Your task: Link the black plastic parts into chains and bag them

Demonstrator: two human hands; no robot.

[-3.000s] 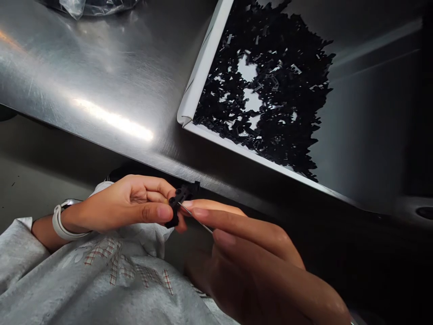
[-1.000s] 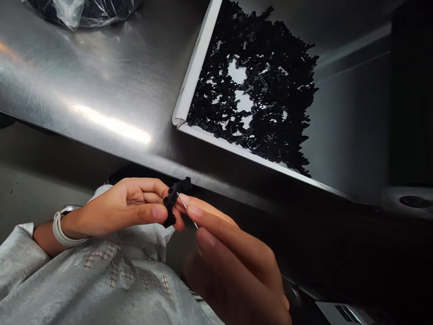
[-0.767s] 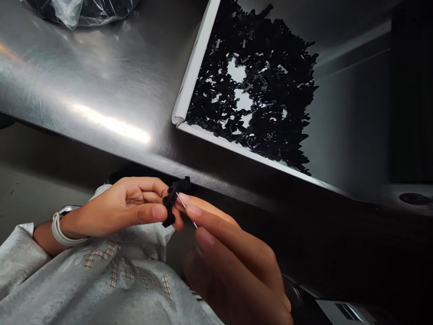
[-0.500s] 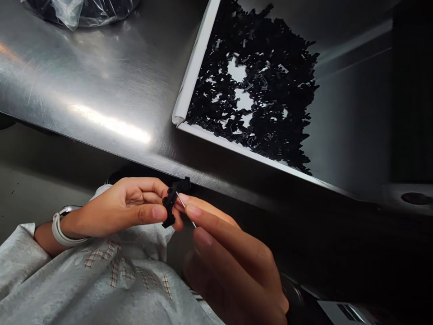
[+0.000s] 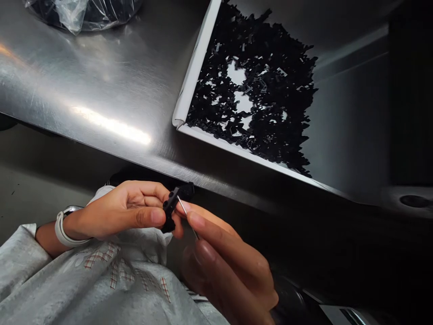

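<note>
Between the thumb and fingers of my left hand (image 5: pixel 135 210) is a small black plastic part (image 5: pixel 172 204), with bumps and short arms along it. My right hand (image 5: pixel 233 257) pinches a thin metal pin or needle-like tool (image 5: pixel 186 214) between thumb and forefinger. The tool's far end meets the black part near its middle; whether it is inside a hole I cannot tell. Both hands are held just in front of the table edge, over my lap. The right fingers partly cover the black part's lower side.
A white box (image 5: pixel 192 67) on the metal table (image 5: pixel 135 81) holds a heap of small black parts (image 5: pixel 287 104). At the far left sits a clear plastic bag (image 5: pixel 101 16) with dark contents. The table's front edge runs just beyond my hands.
The black part has tilted slightly and sits a little lower. My right hand has shifted slightly down and left, with the metal tool still against the part.
</note>
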